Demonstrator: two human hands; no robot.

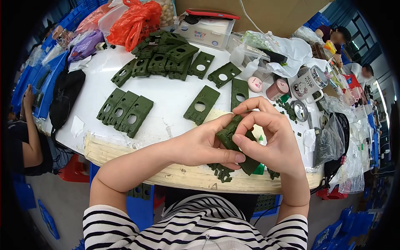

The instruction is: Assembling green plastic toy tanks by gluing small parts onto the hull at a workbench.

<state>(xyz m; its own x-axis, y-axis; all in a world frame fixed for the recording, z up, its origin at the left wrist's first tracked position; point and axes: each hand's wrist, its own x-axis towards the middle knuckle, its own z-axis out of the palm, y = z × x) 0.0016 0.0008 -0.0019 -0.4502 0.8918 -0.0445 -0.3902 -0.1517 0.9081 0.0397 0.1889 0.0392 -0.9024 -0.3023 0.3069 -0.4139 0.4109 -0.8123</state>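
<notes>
Above the near table edge, my left hand point(204, 143) grips a dark green plastic model tank hull part point(227, 136), tilted, with the thumb along its lower side. My right hand point(268, 143) pinches at the same part from the right, index finger and thumb closed on its upper face. Whether a small piece is between those fingertips is hidden. Under the hands lie small green parts point(221, 171) and a green-tipped bottle point(259, 168), partly covered. Just beyond are a single hull plate point(211, 100) with a round hole and another plate point(239, 89).
Three hull plates point(125, 111) lie side by side at left; a pile of them point(166, 54) sits farther back. A red bag point(135, 23), a clear box point(204, 31), a white mug point(306, 85) and loose green bits point(287, 110) crowd the back and right. People work at both sides.
</notes>
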